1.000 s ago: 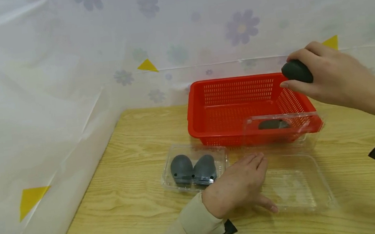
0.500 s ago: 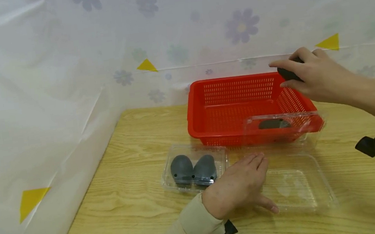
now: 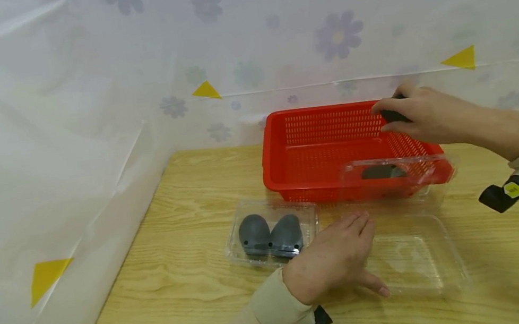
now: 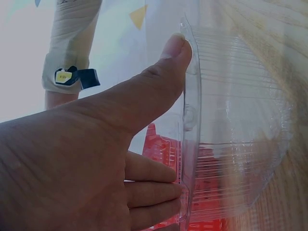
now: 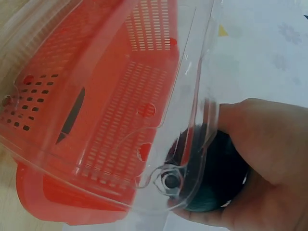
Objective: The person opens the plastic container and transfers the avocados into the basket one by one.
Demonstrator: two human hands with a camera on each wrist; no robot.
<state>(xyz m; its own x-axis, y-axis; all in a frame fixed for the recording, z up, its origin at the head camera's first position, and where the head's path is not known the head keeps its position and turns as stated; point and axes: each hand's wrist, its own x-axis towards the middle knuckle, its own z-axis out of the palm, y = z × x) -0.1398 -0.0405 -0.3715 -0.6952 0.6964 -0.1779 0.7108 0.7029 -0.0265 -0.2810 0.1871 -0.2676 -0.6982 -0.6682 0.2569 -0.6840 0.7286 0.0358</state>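
Avocado [image 3: 395,116] is gripped between the bent fingers and thumb of the right hand [image 3: 434,114], near the far right corner of the red basket [image 3: 268,169]; the left hand [image 3: 337,257] is spread, nothing grasped, its thumb and fingertips rested against the rim of an open clear box [image 3: 410,257], beside another box [image 3: 272,210] where two more avocados [image 3: 254,232] are held

Looks like smooth, glossy plastic on the red basket [image 3: 308,164], and like clear, shiny plastic on the open box [image 3: 410,257] and smaller box [image 3: 308,220]. Appears matt on the dark oval things [image 3: 254,232], wood-grained with soft gloss on the surface [image 3: 186,197], and like matt cloth on the beige sleeve [image 3: 276,304].
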